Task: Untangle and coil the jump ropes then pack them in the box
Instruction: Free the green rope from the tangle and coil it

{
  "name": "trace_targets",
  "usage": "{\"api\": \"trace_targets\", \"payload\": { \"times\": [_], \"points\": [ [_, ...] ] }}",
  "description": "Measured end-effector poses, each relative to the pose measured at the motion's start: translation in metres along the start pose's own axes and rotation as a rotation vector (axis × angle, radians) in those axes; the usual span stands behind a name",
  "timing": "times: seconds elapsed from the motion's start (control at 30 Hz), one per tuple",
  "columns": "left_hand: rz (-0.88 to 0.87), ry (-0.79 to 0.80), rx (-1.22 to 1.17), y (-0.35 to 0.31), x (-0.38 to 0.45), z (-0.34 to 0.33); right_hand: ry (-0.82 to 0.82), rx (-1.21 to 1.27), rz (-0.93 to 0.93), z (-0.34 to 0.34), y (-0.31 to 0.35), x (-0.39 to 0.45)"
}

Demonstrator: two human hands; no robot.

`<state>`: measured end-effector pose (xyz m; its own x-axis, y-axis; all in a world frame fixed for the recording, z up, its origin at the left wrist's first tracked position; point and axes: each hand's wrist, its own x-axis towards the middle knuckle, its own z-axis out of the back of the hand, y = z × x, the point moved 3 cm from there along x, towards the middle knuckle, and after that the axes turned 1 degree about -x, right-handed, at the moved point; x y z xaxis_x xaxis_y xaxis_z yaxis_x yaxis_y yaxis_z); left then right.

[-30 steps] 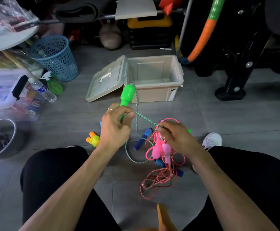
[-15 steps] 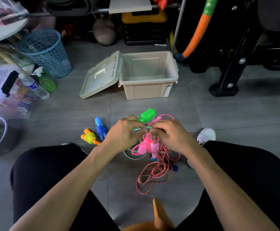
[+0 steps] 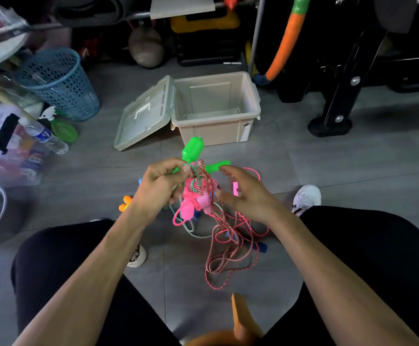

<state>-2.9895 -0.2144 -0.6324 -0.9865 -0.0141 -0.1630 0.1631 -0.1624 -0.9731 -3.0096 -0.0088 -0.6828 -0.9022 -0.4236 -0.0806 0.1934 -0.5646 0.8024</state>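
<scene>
Centre frame: left hand (image 3: pixel 159 186) pinches green-white braided cord (image 3: pixel 194 182) below bright green plastic handle (image 3: pixel 192 149); right hand (image 3: pixel 247 193), fingers spread, holds nothing, just right of pink rope tangle (image 3: pixel 228 236).

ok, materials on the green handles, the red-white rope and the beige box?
Green handles: probably moulded plastic, with a smooth bright sheen. Red-white rope: looks like braided cord, matte, showing a twisted two-colour pattern. Beige box: likely rigid plastic, with moulded rim and hinged lid.

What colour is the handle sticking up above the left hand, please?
Bright green handle, clearest in the head view.
</scene>
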Motion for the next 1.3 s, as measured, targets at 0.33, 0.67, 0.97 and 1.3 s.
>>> {"api": "trace_targets", "payload": {
  "times": [0.33, 0.67, 0.97, 1.3],
  "points": [
    [0.093, 0.135, -0.474, 0.008, -0.004, -0.012, 0.081, -0.109, -0.020, -0.003, 0.010, 0.001],
    [0.250, -0.238, 0.111, 0.020, 0.002, -0.005, -0.194, -0.209, -0.069, 0.023, 0.010, 0.001],
    [0.048, -0.104, 0.579, 0.024, -0.007, -0.029, -0.025, -0.287, -0.049, 0.022, 0.022, -0.004],
    [-0.009, -0.140, 0.387, 0.029, 0.000, -0.026, 0.030, -0.348, -0.086, 0.026, 0.022, -0.010]
  ]
}}
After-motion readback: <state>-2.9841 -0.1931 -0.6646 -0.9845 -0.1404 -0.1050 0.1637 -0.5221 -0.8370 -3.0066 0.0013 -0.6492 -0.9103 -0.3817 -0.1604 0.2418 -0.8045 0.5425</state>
